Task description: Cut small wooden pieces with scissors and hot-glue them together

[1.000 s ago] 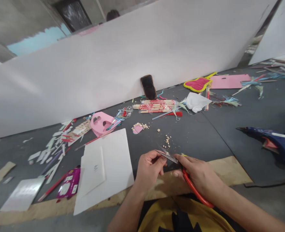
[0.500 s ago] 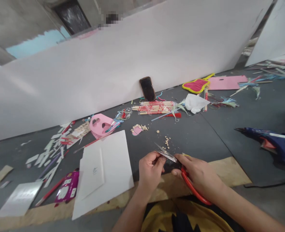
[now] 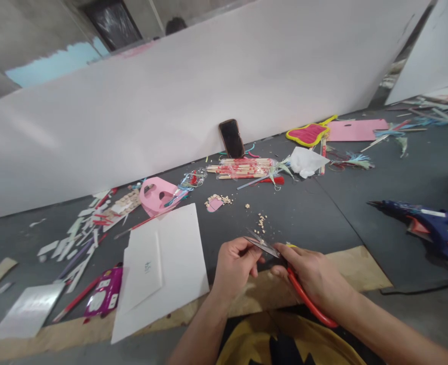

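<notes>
My right hand (image 3: pixel 313 271) is closed round the red handles of a pair of scissors (image 3: pixel 310 301), whose blades point left and stand slightly apart. At the blade tips my left hand (image 3: pixel 236 263) pinches with thumb and forefinger; whatever lies between those fingers is too small or hidden to make out. Just beyond the blades lies a loose scatter of small pale cut pieces (image 3: pixel 261 223). Farther off, more such bits ring a small pink card piece (image 3: pixel 214 204).
A blue glue gun (image 3: pixel 425 218) lies at right, its cord near the table edge. White sheets (image 3: pixel 174 268) and a purple packet (image 3: pixel 104 291) are at left. A phone (image 3: pixel 231 138) leans on the white partition (image 3: pixel 209 86) behind bundled sticks (image 3: pixel 247 168).
The scissor blades have closed a little at my left fingertips. Both hands stay in nearly the same place, and the view has shifted very slightly.
</notes>
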A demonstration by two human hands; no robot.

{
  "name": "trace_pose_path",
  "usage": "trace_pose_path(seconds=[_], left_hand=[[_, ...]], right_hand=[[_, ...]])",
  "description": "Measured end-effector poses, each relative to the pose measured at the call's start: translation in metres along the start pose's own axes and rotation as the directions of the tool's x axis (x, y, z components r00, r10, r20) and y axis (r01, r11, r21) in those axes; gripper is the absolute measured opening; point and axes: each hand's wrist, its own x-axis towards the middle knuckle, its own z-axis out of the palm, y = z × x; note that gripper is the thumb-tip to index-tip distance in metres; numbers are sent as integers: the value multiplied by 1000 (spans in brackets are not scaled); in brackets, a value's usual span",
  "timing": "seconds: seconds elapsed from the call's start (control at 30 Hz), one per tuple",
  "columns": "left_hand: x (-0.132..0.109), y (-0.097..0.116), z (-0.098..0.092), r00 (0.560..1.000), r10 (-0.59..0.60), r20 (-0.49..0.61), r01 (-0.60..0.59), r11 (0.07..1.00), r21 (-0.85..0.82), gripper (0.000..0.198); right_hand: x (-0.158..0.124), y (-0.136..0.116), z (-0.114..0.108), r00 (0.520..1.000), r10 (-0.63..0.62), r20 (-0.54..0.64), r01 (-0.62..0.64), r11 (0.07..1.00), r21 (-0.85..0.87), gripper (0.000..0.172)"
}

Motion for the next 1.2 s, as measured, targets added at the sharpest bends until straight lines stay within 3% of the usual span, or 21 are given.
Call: trace_pose_path(seconds=[0.2,0.37,0.6,0.9,1.2], left_hand=[[0,-6,3,997,-3,-73,6,999,35,22],[-1,-4,1,994,55,-92,-50,997,51,18],[-1,-3,0,992,67,-104,-58,995,83,15],[-8,-4,5,964,219,-148,-159,928,337,22],[-6,-6,7,969,197,-146,-140,934,328,22]], right_hand=[[3,0,-1,995,72,71,-70,997,-30,29],[3,1,2,998,59,12,-59,997,-59,38],[2,-3,-6,999,33,21,-34,999,28,51],[1,-3,1,999,32,-13,-31,999,25,40],[1,-2,-1,997,76,-6,-76,996,-53,33]])
